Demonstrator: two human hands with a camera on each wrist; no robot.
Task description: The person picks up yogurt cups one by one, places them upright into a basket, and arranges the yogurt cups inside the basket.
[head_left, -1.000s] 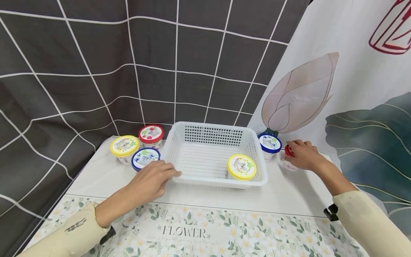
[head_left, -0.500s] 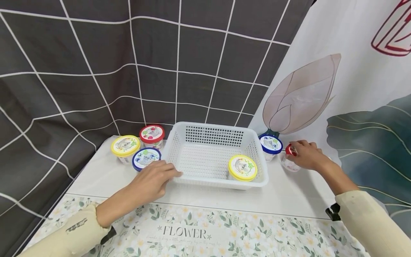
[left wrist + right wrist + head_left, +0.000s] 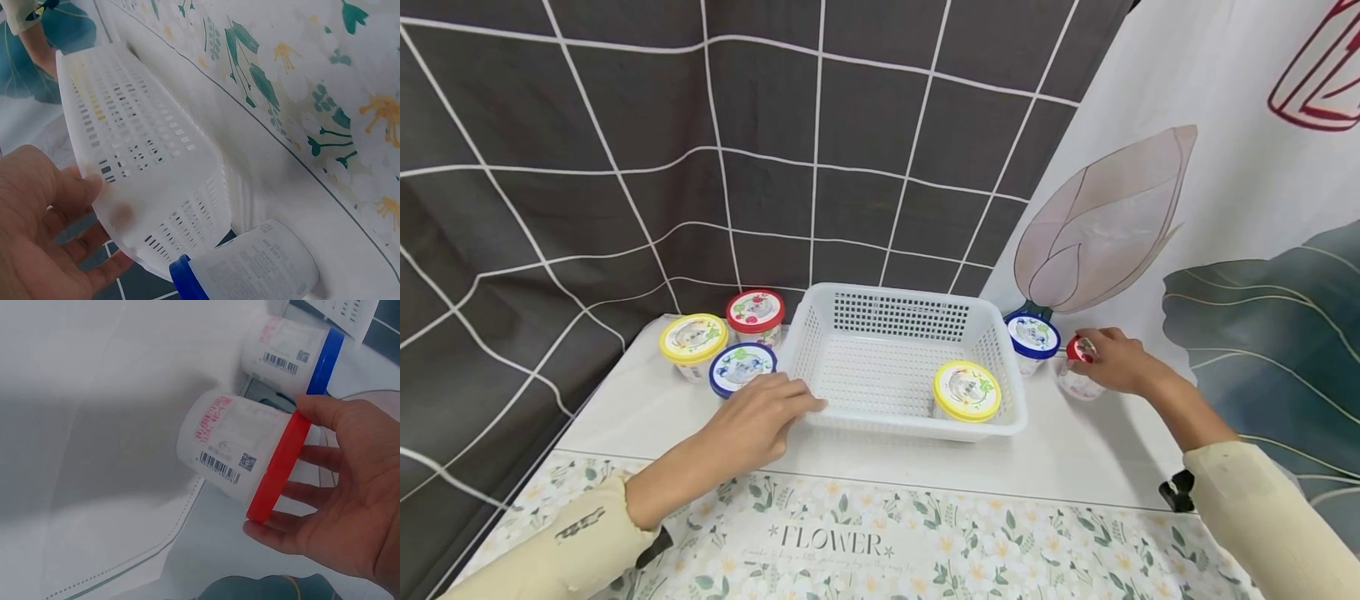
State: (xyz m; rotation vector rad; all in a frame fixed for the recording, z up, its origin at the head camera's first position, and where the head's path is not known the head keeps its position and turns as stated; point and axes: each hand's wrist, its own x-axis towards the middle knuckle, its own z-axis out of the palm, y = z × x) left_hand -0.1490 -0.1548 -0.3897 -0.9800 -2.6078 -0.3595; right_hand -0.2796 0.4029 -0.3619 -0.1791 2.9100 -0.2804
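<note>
With thumb and fingers, my left hand (image 3: 760,421) pinches the near left corner of the white plastic basket (image 3: 868,379); in the left wrist view the thumb lies over the rim. A yellow-lidded tub (image 3: 967,392) stands inside, at the basket's near right. Over at the right, my right hand (image 3: 1122,360) grips a red-lidded tub (image 3: 231,447) by its lid, fingers spread round the edge. That tub's white side carries a barcode and red print. Just left of it stands a blue-lidded tub (image 3: 1032,337), outside the basket.
Left of the basket stand a yellow-lidded tub (image 3: 693,343), a red-lidded tub (image 3: 756,315) and a blue-lidded tub (image 3: 742,369), close to my left hand. A dark checked curtain (image 3: 760,108) hangs behind the table. Floral cloth (image 3: 835,542) covers the table's near part.
My right hand has shifted very slightly on the red-lidded tub, and more of its lid shows. The left hand and the basket stay in place.
</note>
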